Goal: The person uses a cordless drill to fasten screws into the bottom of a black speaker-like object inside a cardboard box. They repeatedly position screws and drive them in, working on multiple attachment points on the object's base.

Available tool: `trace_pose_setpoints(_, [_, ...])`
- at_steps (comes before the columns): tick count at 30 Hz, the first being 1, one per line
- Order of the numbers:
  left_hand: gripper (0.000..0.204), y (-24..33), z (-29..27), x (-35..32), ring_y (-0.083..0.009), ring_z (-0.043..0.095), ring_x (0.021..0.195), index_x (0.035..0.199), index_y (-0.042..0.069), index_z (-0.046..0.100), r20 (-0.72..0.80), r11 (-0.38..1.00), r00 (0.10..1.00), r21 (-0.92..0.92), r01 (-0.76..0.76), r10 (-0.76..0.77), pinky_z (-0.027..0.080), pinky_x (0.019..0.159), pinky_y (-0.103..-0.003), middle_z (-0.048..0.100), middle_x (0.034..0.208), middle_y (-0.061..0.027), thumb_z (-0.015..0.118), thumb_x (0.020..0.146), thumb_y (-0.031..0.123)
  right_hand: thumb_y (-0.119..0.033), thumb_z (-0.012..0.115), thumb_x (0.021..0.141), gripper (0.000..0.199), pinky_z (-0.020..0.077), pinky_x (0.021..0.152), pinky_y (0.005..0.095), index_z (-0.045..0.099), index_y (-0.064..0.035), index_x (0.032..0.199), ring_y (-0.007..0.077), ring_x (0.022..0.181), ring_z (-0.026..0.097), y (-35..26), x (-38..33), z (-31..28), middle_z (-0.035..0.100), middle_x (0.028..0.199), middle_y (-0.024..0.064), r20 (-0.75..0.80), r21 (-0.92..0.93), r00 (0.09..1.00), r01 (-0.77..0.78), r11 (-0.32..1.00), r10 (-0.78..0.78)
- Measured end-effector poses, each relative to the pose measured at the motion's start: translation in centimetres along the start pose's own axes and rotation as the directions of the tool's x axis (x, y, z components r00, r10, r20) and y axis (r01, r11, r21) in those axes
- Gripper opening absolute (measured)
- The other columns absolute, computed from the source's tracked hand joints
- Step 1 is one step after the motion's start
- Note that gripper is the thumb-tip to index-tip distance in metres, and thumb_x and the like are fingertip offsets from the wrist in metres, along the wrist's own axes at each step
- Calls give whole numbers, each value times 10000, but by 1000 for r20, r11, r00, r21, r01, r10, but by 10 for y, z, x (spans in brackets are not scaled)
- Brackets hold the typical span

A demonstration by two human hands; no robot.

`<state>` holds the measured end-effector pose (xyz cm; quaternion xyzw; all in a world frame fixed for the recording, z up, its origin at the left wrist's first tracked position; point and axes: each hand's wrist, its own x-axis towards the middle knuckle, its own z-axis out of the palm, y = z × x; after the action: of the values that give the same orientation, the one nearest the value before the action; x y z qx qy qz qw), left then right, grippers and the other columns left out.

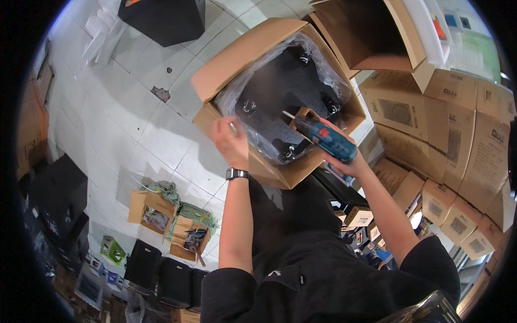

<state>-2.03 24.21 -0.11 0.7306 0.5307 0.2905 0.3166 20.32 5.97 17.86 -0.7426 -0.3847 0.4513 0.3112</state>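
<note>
My right hand [340,161] grips a blue and black cordless drill [325,138], its bit pointing up-left over an open cardboard box [226,70]. The box holds a black padded piece [283,89] wrapped in clear plastic, with metal fittings showing at its edges. My left hand [230,141] rests at the box's near-left edge, pinching a small shiny part, too small to tell what it is, against the plastic. A dark watch sits on that wrist.
Stacked cardboard cartons [458,140] fill the right side, and another open carton [371,32] stands behind the box. Small open boxes with green strapping [172,215] lie on the white tiled floor [129,118]. Black items [161,19] stand at top left and bottom left.
</note>
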Motion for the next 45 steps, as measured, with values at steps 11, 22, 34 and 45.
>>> trace_pose_setpoints(11, [249,12,61,27,-422,760,919,900,21,790,339,808,865,576,120,-370,613,818,-513,775,936,-222,785,896,270,9,714,802,871,406,1176,349,417,-73,1617,251,1360,607,69,-105,-12,619,1487,159,-194,288,940,-219,932,281])
trace_pose_setpoints(22, [210,-3,62,35,-377,769,852,851,12,797,404,795,867,606,-16,-290,604,817,-477,786,866,-176,856,823,211,-134,753,875,696,580,817,424,554,-173,1541,378,919,723,87,-133,-43,724,1063,144,-163,-46,983,-98,994,89])
trace_pose_setpoints(34, [222,-16,60,19,-282,778,821,902,30,809,293,810,898,576,109,-329,596,799,-404,802,863,-107,883,834,229,-104,819,781,894,569,985,402,454,-67,1596,366,1130,743,79,-87,-21,750,1228,200,-166,312,986,33,949,20])
trace_pose_setpoints(45, [286,-20,59,10,-400,721,884,956,59,755,470,754,882,585,-298,-16,581,788,-530,745,925,-153,564,1015,262,-69,793,776,881,527,1044,394,451,-67,1588,400,1252,678,41,-44,19,701,1335,228,-125,418,987,-40,907,101])
